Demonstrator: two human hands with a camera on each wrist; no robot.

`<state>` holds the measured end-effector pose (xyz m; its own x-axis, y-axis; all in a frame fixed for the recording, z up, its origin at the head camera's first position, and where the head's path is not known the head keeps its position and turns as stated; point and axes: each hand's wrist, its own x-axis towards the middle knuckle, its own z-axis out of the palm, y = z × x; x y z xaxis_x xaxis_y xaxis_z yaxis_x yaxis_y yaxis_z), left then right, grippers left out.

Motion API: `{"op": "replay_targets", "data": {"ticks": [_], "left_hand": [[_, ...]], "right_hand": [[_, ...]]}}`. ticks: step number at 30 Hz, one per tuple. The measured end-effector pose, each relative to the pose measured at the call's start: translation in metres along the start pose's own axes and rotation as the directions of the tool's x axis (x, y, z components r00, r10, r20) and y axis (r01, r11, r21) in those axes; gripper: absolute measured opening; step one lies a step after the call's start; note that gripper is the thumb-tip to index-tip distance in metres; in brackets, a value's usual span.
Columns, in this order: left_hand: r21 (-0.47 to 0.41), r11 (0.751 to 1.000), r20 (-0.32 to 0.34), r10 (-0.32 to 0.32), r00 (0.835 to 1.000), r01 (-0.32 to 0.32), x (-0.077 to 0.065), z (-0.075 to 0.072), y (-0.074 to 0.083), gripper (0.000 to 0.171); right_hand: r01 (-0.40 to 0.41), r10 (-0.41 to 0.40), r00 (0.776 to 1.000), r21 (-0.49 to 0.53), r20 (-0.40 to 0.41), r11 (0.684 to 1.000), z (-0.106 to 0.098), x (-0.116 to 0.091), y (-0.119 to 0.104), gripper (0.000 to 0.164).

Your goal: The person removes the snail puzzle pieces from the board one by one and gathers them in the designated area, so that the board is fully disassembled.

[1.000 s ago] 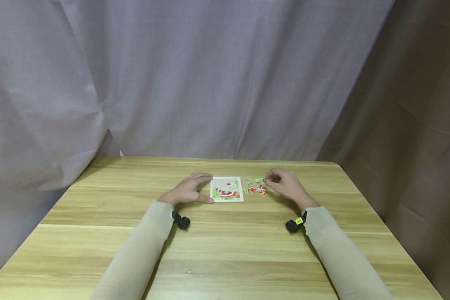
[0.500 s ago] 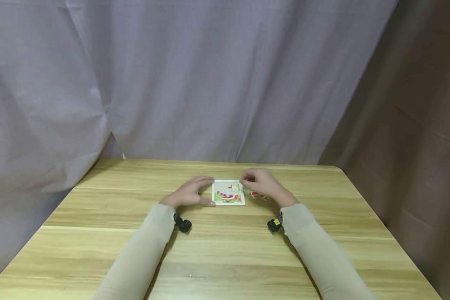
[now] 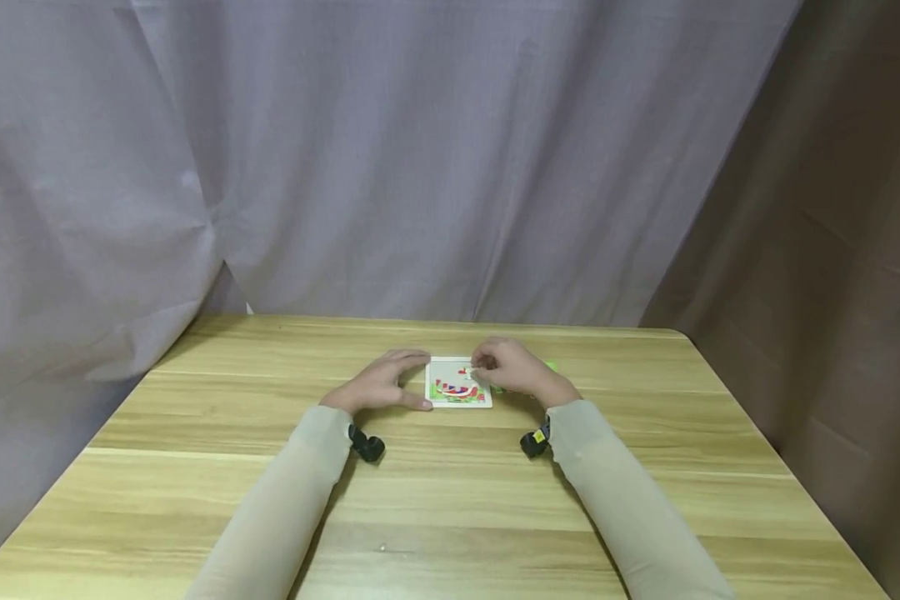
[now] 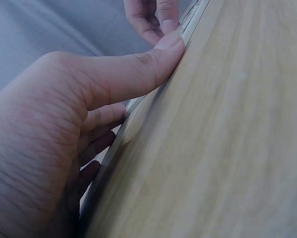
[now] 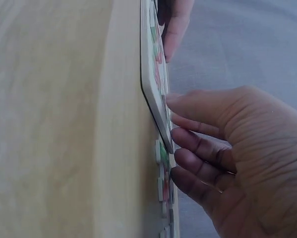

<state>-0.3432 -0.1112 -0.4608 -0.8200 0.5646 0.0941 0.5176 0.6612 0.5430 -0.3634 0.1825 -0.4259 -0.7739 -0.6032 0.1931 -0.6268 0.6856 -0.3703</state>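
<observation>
Red, blue, white and green coloured the pieces (image 3: 457,391) inside a white-rimmed, grey-bedded tray (image 3: 459,406), with green-and-red loose pieces (image 5: 161,181) at its 3 o'clock. Yellow-brown grain striped the counter (image 3: 450,492) beneath beige sleeves (image 3: 281,500); a mauve-grey curtain (image 3: 390,167) hung at 12 o'clock, a brown drape (image 3: 832,250) at 2.

Bench (image 3: 450,517), pale wood-grain top, rounded far right corner; grey-mauve fabric drape (image 3: 360,167) hangs behind in folds; darker brown drape (image 3: 817,292) at right, shadowed.
</observation>
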Motion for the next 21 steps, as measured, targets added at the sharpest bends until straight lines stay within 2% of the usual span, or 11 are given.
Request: {"op": "replay_targets", "data": {"ticks": [7, 21], "left_hand": [[-0.003, 1.0, 0.005, -0.004, 1.0, 0.004, 0.0, -0.0016, 0.0024, 0.099], [0.001, 1.0, -0.001, 0.0, 1.0, 0.0, -0.0013, -0.0013, 0.0024, 0.1]], "right_hand": [[-0.032, 0.033, 0.998, -0.029, 0.051, 0.999, -0.0002, -0.001, 0.0, 0.024], [-0.07, 0.078, 0.995, -0.123, 0.062, 0.99, 0.0001, -0.0009, -0.004, 0.027]]}}
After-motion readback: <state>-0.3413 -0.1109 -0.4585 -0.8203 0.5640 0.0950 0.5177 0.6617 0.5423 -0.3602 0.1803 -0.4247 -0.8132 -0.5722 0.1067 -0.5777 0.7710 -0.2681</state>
